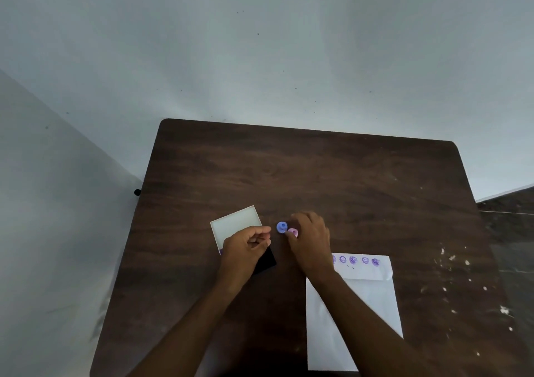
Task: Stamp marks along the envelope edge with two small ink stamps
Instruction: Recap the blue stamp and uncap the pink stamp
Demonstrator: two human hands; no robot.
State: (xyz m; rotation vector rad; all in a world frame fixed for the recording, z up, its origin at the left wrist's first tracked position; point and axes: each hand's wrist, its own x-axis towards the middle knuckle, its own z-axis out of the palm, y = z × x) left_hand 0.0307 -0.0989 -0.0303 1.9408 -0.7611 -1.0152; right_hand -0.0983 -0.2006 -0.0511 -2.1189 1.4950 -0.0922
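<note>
A white envelope [372, 298] lies at the table's near right, with a row of several purple stamp marks [354, 260] along its far edge. Two small stamps stand side by side near the table's middle: a blue one [282, 227] and a pink one [293, 232]. My right hand [310, 243] reaches over the envelope's corner, and its fingertips pinch the pink stamp. My left hand [247, 248] hovers curled over an ink pad [267, 261], whose white lid [235, 226] is flipped back; its fingers hold nothing I can see. The dark pad is mostly hidden under that hand.
The dark wooden table [318, 174] stands against a pale wall, its far half bare. White flecks [450, 284] are scattered near its right edge. A dark floor [511, 217] shows to the right, and a small black knob [137, 192] sits at the table's left side.
</note>
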